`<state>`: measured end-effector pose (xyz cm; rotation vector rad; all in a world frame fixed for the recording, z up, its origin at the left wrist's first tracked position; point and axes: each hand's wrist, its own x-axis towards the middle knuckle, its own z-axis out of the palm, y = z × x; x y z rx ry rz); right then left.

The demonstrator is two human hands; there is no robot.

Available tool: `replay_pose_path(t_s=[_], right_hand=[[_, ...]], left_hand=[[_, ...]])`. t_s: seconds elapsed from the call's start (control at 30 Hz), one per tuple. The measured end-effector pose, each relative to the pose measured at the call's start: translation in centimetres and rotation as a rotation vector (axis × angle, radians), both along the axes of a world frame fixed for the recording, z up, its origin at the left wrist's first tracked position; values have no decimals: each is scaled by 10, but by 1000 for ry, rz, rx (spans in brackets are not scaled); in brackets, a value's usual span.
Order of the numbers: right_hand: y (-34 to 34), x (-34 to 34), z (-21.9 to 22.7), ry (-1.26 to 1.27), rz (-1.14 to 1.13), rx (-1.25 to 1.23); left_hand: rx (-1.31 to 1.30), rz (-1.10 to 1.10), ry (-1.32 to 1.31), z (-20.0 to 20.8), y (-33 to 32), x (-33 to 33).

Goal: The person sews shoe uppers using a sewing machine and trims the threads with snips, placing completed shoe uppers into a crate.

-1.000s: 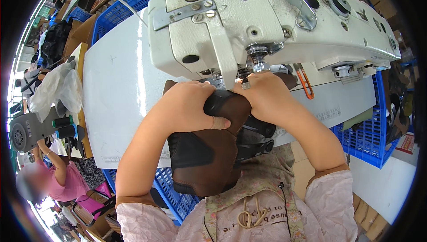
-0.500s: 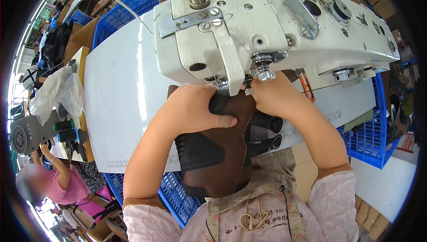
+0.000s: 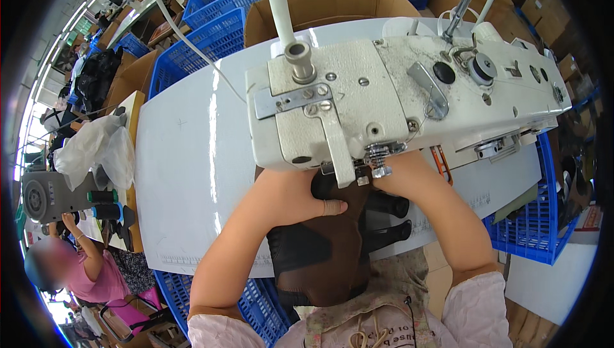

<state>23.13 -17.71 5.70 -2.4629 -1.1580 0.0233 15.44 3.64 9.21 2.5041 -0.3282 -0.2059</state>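
A brown and black sewn piece [image 3: 329, 258] with stitched seams and smooth black panels lies under the head of a white sewing machine [image 3: 339, 111]. Two black tube-like parts [image 3: 389, 206] stick out from its right side. My left hand [image 3: 291, 197] is closed on the piece's upper left part. Its thumb, wrapped in a tan bandage, presses on top; the other fingers are mostly hidden. My right hand [image 3: 403, 174] grips the piece's upper right edge close to the needle area. The machine head covers its fingertips and the needle point.
Orange-handled snips [image 3: 441, 164] lie on the white table [image 3: 176, 156] right of my right hand. Blue crates [image 3: 524, 229] stand around the table, and a cardboard box [image 3: 332, 2] is behind it. At far left, a person in pink [image 3: 102, 271] sits near thread cones [image 3: 105, 212].
The view has tilted, so machine, table and hands all sit lower in the picture. My hands keep their hold, and the piece's upper end is now further under the machine head.
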Motion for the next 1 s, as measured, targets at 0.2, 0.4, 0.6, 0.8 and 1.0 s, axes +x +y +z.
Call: replay_pose_path(t_s=[0.2, 0.4, 0.6, 0.8, 1.0], right_hand=[[0, -1, 3, 20, -34, 27], [-1, 6, -11, -51, -47, 53], [0, 5, -5, -9, -35, 43], [-1, 6, -8, 22, -48, -48], [-1, 4, -3, 26, -35, -28]], left_hand=[[44, 39, 30, 7, -3, -1], [45, 31, 11, 6, -5, 2], [44, 31, -32, 4, -4, 2], [13, 22, -13, 8, -6, 2], [-18, 32, 32, 10, -5, 1]])
